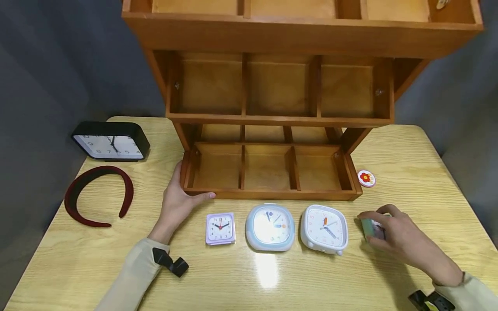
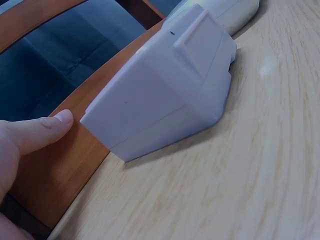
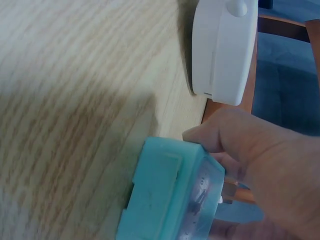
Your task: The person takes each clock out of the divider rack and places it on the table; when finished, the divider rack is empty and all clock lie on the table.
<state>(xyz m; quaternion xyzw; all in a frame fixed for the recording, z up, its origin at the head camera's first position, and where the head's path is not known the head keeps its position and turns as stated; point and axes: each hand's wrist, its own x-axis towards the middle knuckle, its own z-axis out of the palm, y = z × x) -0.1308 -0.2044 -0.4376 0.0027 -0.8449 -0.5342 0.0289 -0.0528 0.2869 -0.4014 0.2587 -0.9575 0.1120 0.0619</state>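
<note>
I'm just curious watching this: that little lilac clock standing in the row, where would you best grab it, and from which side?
Pinch the lilac clock across its two flat side walls, coming down from above. It stands upright with its face forward, and its boxy body gives flat sides. The left hand is nearest, resting on the wooden organiser. The light blue clock stands close alongside, so probably keep fingers narrow.

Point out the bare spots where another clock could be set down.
Free: tabletop in front of the clock row, and the strip between headband and left hand. All three bottom shelf compartments are empty. Crowded: between white clock and right hand.
</note>
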